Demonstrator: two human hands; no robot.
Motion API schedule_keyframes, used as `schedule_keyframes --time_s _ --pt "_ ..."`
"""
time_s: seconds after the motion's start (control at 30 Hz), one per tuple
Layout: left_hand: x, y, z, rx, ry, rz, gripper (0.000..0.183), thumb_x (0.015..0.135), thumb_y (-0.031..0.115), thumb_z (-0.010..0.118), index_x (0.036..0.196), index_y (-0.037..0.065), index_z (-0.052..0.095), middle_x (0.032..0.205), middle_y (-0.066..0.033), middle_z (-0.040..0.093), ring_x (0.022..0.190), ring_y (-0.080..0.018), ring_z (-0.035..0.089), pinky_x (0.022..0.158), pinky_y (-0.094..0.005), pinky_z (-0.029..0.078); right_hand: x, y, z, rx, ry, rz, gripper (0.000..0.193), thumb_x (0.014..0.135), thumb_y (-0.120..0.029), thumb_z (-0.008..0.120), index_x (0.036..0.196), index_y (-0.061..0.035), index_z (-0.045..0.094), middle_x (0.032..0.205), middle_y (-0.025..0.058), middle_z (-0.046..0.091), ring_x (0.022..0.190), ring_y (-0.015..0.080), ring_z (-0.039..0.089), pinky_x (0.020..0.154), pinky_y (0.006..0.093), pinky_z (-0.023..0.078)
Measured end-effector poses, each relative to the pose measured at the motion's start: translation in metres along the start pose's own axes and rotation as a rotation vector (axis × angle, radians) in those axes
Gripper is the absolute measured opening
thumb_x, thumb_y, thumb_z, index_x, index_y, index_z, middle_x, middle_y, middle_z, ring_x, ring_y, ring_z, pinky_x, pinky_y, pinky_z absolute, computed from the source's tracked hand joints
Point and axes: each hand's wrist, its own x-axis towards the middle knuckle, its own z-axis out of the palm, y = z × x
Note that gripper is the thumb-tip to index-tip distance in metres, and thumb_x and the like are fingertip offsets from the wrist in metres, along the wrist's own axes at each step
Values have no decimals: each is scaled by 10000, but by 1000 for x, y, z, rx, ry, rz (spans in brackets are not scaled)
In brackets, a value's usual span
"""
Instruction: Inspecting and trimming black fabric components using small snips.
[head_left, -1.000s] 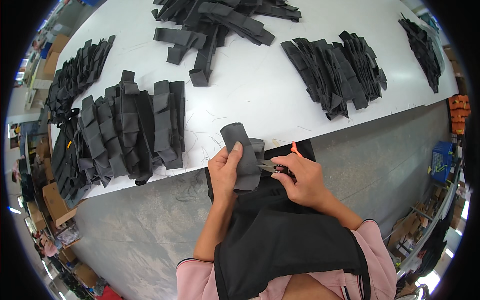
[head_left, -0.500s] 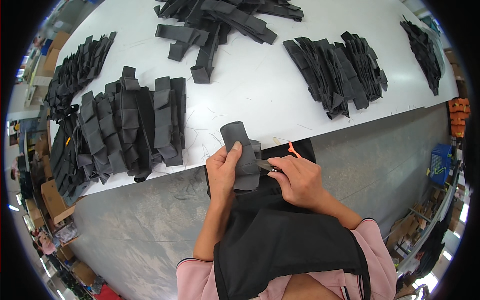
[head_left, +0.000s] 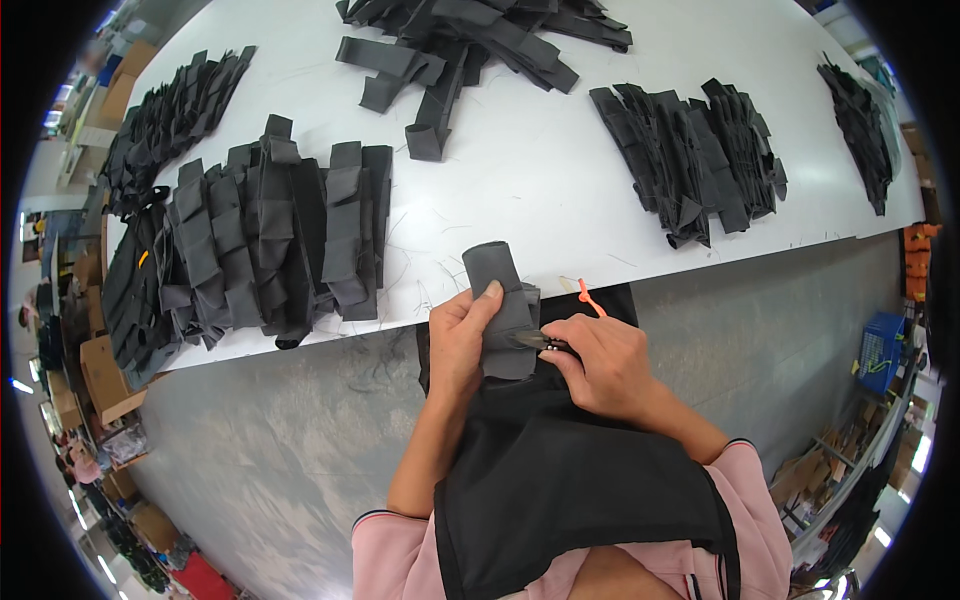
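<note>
My left hand [head_left: 462, 335] is closed on a folded dark grey fabric strip [head_left: 495, 268], its thumb pressed on the front. The strip stands upright at the table's near edge, with layers showing at its right side. In my right hand [head_left: 605, 362] is a pair of thread snips [head_left: 535, 340], their metal blades pointing left and meeting the strip's right edge. Whether the blades touch the cloth or lie just in front of it I cannot tell. An orange loop [head_left: 590, 297] sticks up behind my right fingers; where it is fastened is hidden.
Bundles of dark grey strips lie on the white table [head_left: 520, 200]: a wide stack [head_left: 270, 235] at left, a loose heap [head_left: 460, 50] at the back, another stack [head_left: 695, 160] at right. Loose threads dot the tabletop. A blue crate [head_left: 881, 350] stands at far right.
The view has shifted, so the table's bundles sit differently in the picture. My hands, strip and snips keep together; the blades now sit slightly lower against the strip's right edge.
</note>
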Motion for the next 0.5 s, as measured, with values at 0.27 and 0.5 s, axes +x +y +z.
schedule_keyframes --time_s 0.27,0.5 --pt "-3 5 4 -20 28 -4 240 885 197 608 761 -4 646 707 -6 625 605 -34 505 548 -194 397 5 0 2 11 -35 -45 237 725 -105 696 904 -54 550 717 52 551 599 221 564 534 314 422" --pt "-4 4 1 11 3 -20 244 888 203 607 762 -2 646 705 -6 622 605 -34 506 547 -198 402 7 3 -3 77 -179 -43 263 743 -84 682 957 -51 534 797 70 566 675 253 583 558 330 446"
